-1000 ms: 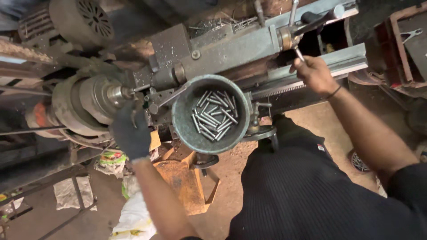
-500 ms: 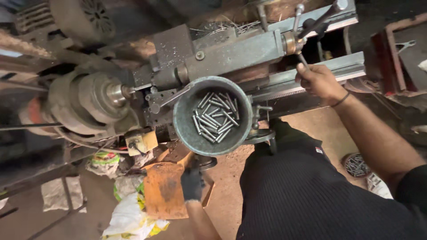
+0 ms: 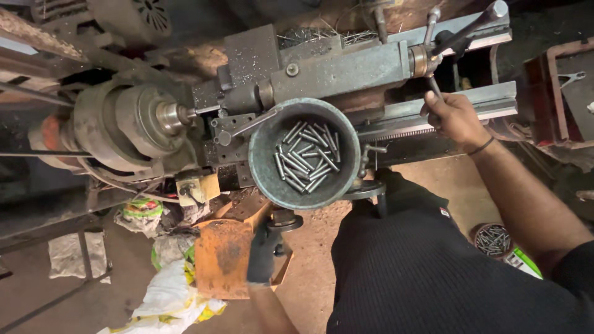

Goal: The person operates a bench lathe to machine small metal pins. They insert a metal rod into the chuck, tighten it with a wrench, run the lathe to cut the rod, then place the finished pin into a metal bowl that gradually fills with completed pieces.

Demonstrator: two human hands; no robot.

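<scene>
A view from above looks down on a person standing at an old metal lathe (image 3: 322,74). The person's right hand (image 3: 455,116) reaches up to the right end of the machine and is clenched around a thin metal handle (image 3: 435,86) that hangs from a round hub on the tailstock. A dark band circles that wrist.

The left hand (image 3: 263,253) wears a dark glove and is low in the picture, below the machine. It is grasping the right edge of a rusty orange metal plate (image 3: 224,260), fingers curled over it. The plate sits just beneath the lathe's carriage, above a heap of white and yellow plastic bags (image 3: 170,297) on the dirt floor.

Between the two hands, a round greenish metal bowl (image 3: 263,176) rests on the front of the lathe. It holds a loose pile of short steel pins (image 3: 304,158), lying in all directions.

To the left of the bowl is the lathe's chuck (image 3: 133,127), with a short rod sticking out towards the tool post. At the lower right, near the person's arm, a second small container of pins (image 3: 492,240) stands on the floor.
</scene>
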